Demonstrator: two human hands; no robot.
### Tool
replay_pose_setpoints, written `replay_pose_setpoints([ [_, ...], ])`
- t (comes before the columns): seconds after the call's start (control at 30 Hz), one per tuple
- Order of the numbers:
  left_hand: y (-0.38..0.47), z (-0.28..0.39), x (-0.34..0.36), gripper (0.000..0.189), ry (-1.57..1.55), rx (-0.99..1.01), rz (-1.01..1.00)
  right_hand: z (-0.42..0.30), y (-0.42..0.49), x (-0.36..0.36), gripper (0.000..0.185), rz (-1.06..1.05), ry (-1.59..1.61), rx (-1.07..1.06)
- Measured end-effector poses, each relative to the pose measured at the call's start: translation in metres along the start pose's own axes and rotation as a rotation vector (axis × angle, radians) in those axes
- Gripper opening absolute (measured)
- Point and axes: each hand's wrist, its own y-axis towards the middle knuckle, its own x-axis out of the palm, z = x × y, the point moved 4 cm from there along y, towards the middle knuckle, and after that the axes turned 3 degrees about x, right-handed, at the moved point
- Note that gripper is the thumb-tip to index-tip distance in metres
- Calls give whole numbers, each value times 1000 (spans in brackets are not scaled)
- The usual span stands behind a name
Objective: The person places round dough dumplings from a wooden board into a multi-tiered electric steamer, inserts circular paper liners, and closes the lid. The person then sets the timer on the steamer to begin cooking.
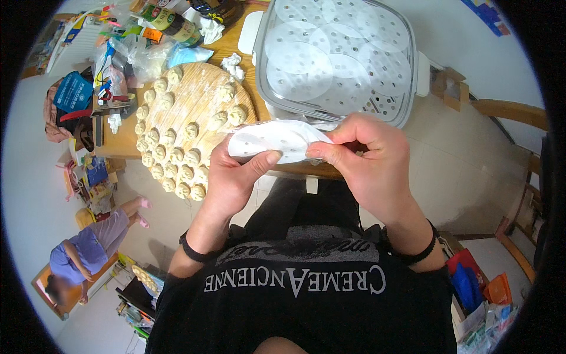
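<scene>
My left hand [236, 170] holds the left side of a stack of round, perforated white steamer paper liners [269, 140], its thumb on top. My right hand [369, 155] pinches the stack's right edge between thumb and fingers. Clear plastic film shows around the stack. Beyond my hands stands a steamer tray [261, 84] with a grey rim and white handles, its perforated bottom mostly covered by overlapping paper liners [300, 75]. To the left, a round wooden board [194, 93] dusted with flour bears several pleated dough buns [191, 131].
Behind the board are a sauce bottle [177, 26], plastic bags [146, 57] and crumpled tissues [233, 66]. Wooden chairs [513, 113] stand at the right. Another person [84, 252] is at the lower left, away from the table.
</scene>
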Motion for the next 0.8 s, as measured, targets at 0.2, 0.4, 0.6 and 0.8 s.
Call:
replay_pose_setpoints([
  [0.2, 0, 0, 9, 41, -61, 3, 19, 6, -5, -11, 7, -2, 105, 142],
  [0.4, -5, -4, 10, 39, -103, 8, 65, 20, -16, -49, 6, 148, 21, 94],
  [0.6, -10, -11, 1, 37, -149, -43, 196, 53, -3, -100, 13, 293, 251, 442],
  [0.8, -14, -14, 8, 37, -157, 13, 159, 63, 5, -81, 15, 363, 139, 494],
])
